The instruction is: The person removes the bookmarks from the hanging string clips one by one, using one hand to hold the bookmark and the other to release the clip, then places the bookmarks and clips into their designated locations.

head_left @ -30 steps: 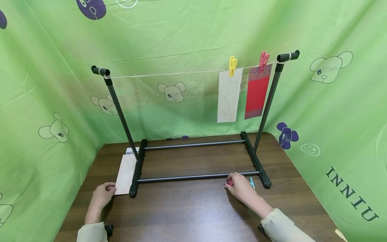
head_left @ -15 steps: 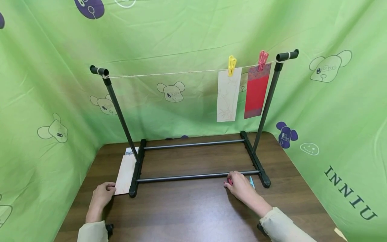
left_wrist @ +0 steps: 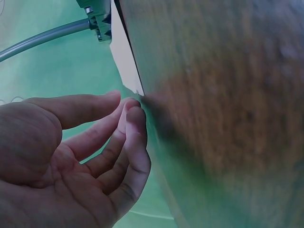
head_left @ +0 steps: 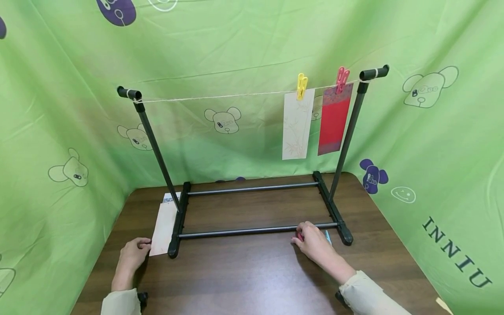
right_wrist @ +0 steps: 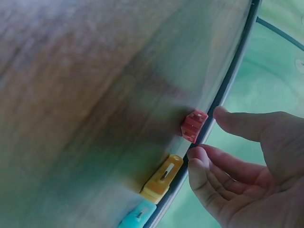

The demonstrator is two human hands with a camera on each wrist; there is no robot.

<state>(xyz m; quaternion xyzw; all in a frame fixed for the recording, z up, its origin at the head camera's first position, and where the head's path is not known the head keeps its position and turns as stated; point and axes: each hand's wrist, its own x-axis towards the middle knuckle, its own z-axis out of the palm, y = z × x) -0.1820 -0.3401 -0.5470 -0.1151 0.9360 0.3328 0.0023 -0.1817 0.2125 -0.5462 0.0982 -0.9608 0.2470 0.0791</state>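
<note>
My left hand (head_left: 133, 256) is at the near left corner of a white paper card (head_left: 163, 229), which lies on another card with a blue picture (head_left: 168, 197). In the left wrist view the fingertips meet the corner of the card (left_wrist: 126, 61), while the thumb stands apart. My right hand (head_left: 313, 245) reaches around a pink clothespin (head_left: 299, 237) on the table. The right wrist view has that clothespin (right_wrist: 194, 126) near the gap between thumb and fingers, with no clear grip on it. A yellow clothespin (right_wrist: 162, 179) and a blue clothespin (head_left: 328, 237) lie beside it.
A black rack (head_left: 257, 230) stands on the brown table (head_left: 236, 275) with a string (head_left: 212, 97) across its posts. A yellow clothespin (head_left: 302, 86) holds a pale card (head_left: 298, 127), and a pink clothespin (head_left: 342, 80) a red card (head_left: 334, 124). Green curtain (head_left: 244, 39) surrounds the table.
The upper white card has slid slightly towards me, baring a little more of the card beneath. Both hands stay in nearly the same places.
</note>
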